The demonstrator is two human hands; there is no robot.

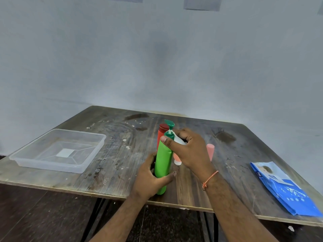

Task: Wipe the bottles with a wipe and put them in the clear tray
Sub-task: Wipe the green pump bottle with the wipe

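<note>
A tall green pump bottle [163,161] is held above the table's near edge. My left hand [150,177] grips its lower half. My right hand [188,147] holds a white wipe [180,140] against the bottle's neck, thumb on the green shoulder. Behind it stands a red bottle [161,133], partly hidden. A small pink bottle with a clear cap [176,158] and a pink tube [210,151] show on either side of my right hand. The clear tray [22,158] sits on the left of the table with no bottle in it.
A blue pack of wipes [284,187] lies at the table's right near edge. The dark wooden table [113,154] is stained and speckled, backed by a pale wall. Dark floor shows below the front edge.
</note>
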